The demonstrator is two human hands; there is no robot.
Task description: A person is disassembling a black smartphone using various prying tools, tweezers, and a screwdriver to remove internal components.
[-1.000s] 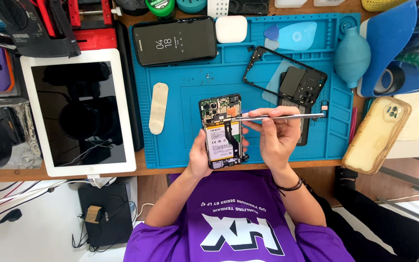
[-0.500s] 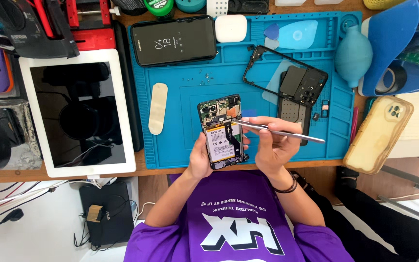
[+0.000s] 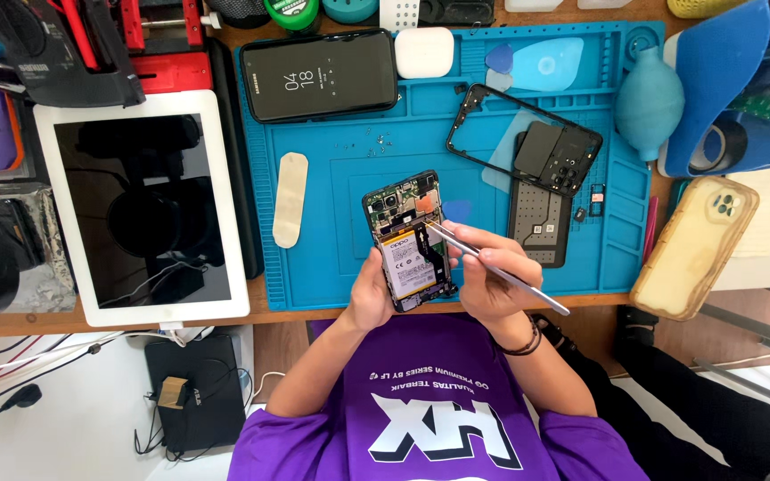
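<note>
An opened smartphone (image 3: 407, 239) with its back off, battery and circuit board showing, is held upright over the near edge of the blue repair mat (image 3: 331, 178). My left hand (image 3: 369, 294) grips its lower left side. My right hand (image 3: 485, 278) holds thin metal tweezers (image 3: 501, 270), their tip resting on the phone's board near the middle right. Beyond the phone lie a black phone frame (image 3: 492, 134) and a black back cover (image 3: 541, 218).
A white tablet (image 3: 140, 205) lies to the left, a dark phone (image 3: 318, 76) and white earbud case (image 3: 424, 52) at the back. A beige pry tool (image 3: 290, 198), teal air blower (image 3: 651, 102) and tan phone case (image 3: 695, 245) surround the mat. Small screws (image 3: 376, 142) are scattered mid-mat.
My right hand has turned the tweezers from lying level above the phone to slanting down-right, with the tip now on the board. The phone has shifted slightly.
</note>
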